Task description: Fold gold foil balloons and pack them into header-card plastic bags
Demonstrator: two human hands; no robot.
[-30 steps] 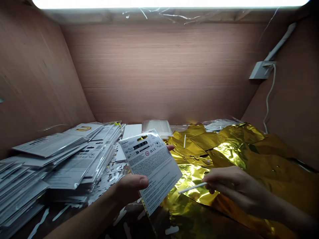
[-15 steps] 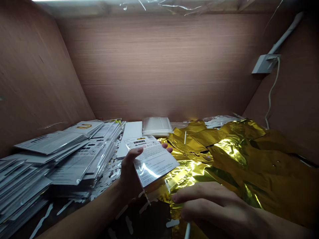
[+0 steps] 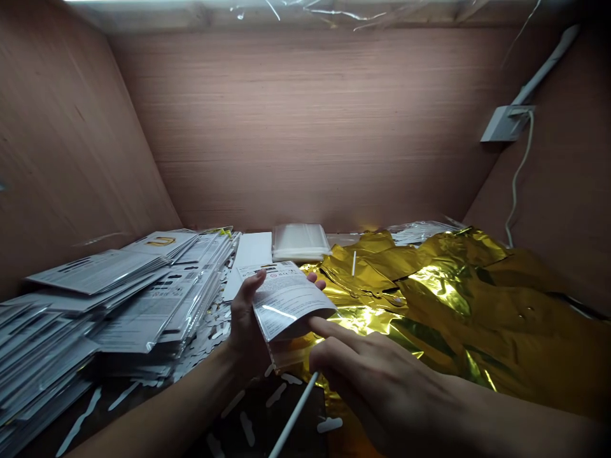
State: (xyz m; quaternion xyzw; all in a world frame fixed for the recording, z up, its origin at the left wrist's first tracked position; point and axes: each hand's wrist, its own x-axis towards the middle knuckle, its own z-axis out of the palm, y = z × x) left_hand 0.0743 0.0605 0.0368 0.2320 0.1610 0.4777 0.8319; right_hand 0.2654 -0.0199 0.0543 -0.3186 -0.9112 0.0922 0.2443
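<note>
My left hand (image 3: 248, 324) grips a clear plastic packet with a printed white card (image 3: 286, 299) inside, thumb on top and fingers underneath, holding it nearly flat above the bench. My right hand (image 3: 367, 375) is at the packet's near open end, its index finger touching the edge of the packet, while the other fingers pinch a thin white stick (image 3: 293, 416) that points down toward me. Crumpled gold foil (image 3: 439, 286) lies under and to the right of both hands.
A tall sloping pile of filled packets (image 3: 119, 292) covers the left side. A stack of empty clear bags (image 3: 298, 242) and a white card lie at the back. Another white stick (image 3: 354, 263) rests on the foil. White paper strips (image 3: 248, 429) litter the dark bench. Wooden walls enclose three sides.
My left hand has tilted the packet from upright to nearly flat. My right hand has carried the white stick from over the foil leftward to the packet's near end.
</note>
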